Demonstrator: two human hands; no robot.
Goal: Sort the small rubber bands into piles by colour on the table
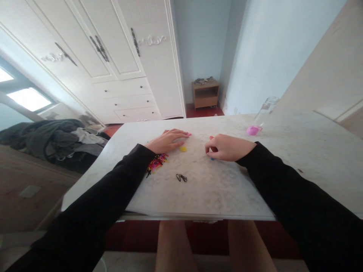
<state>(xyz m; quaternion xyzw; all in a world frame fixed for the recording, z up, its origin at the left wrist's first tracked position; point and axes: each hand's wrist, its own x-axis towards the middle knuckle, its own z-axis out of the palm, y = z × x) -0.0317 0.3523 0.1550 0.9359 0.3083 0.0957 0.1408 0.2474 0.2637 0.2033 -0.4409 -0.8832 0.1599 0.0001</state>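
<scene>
Colourful bands (157, 161), thin, loosely heaped, smudged tabletop (204, 190)

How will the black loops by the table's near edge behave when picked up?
The black loops are probably floppy, since they lie in narrow bends. They look light, being so thin. Rolling seems unlikely, as they lie flat on the table.

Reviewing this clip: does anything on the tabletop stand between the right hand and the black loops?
Nothing visible does: only tabletop shows between the right hand and the black loops. The yellow pieces lie off that path, nearer the left hand.
</scene>
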